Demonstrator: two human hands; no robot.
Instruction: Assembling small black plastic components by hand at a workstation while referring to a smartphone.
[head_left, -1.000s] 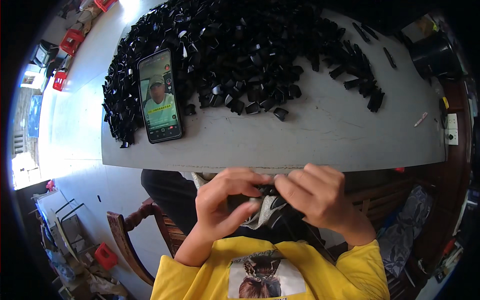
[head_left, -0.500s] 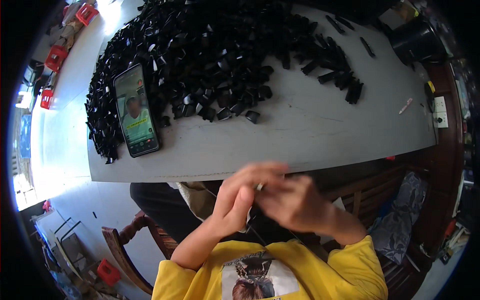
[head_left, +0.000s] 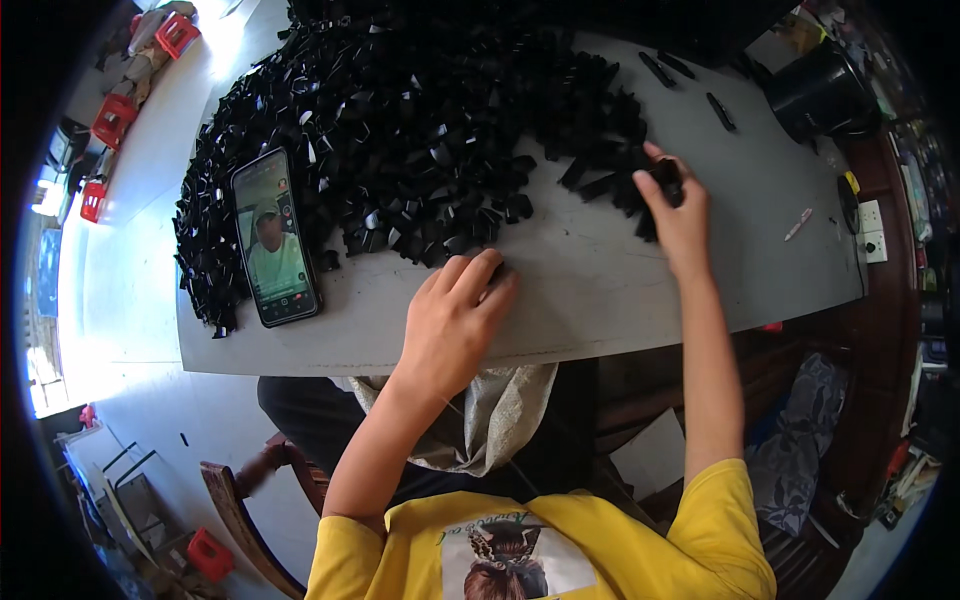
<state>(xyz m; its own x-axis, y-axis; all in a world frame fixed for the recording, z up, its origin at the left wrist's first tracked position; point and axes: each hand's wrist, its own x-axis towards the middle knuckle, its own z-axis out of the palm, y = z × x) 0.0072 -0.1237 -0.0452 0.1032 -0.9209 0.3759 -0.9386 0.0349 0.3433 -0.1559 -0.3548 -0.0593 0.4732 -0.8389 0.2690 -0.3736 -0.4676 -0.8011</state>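
A large heap of small, glossy black plastic pieces covers the far part of the grey table. My left hand rests at the heap's front edge, its fingers curled closed on a black piece that mostly hides under the fingertips. Reaching farther to the right, my right hand closes thumb and fingers round a dark plastic piece beside a row of longer black pieces. A phone with a lit screen leans against the heap's left front.
Several slim black pieces lie at the far right, near a black bin. A white pen-like stick is on the right side. Below the table edge, a light cloth bag hangs over my lap; a wooden chair stands left.
My hands were together above my lap; they have parted. The left moved forward to the heap's front edge, the right forward and rightward to the longer pieces, each closing on a piece.
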